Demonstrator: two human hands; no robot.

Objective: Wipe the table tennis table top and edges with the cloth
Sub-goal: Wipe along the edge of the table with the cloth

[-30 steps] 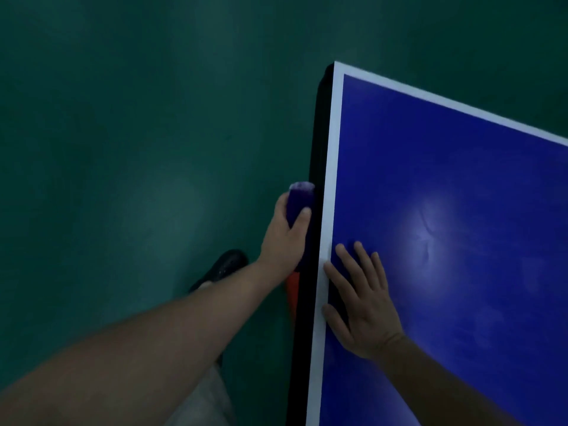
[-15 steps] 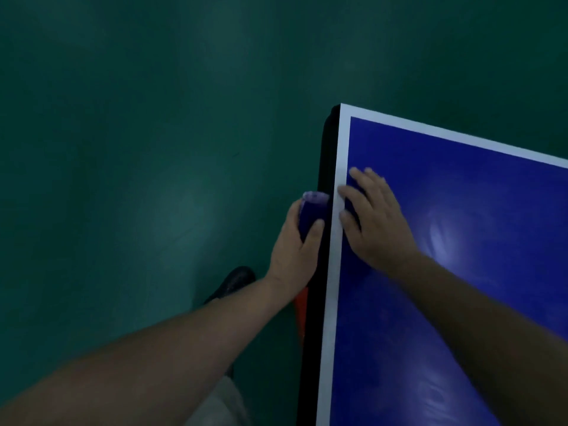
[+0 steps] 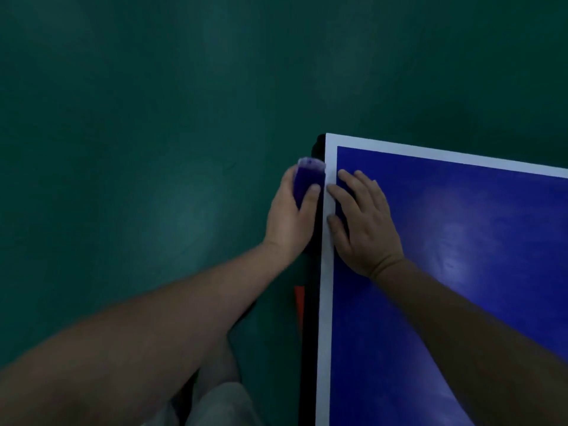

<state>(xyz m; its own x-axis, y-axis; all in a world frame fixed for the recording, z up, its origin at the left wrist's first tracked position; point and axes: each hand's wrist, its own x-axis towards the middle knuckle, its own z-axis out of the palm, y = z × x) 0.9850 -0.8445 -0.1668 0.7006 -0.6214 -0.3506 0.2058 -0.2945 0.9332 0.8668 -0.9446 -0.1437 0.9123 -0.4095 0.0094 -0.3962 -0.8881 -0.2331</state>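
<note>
**Cloth at the left side edge, near the far corner**

The green floor (image 3: 153,149) is filling the whole left and far part of the view, dim, with soft patches of reflected light. The blue table tennis table (image 3: 461,272) is taking up the right side; its white border line (image 3: 325,302) is running from near to far along the left edge and turning right at the far corner. A black side edge (image 3: 309,333) is showing just left of that line, and a small orange part (image 3: 298,299) is sitting below it, too dark to identify.

My right hand (image 3: 365,222) is lying flat on the top just inside the left border, fingers straight and slightly spread, fingertips pointing far-left, index finger and thumb reaching onto the white line. It is gripping nothing.

My left hand (image 3: 289,219) is hanging outside the table, against the black side edge, fingers and thumb curled round the purple cloth (image 3: 307,176). The cloth is bunched, its far end sticking out past my fingers, pressed against the side edge a little short of the far corner.
</note>
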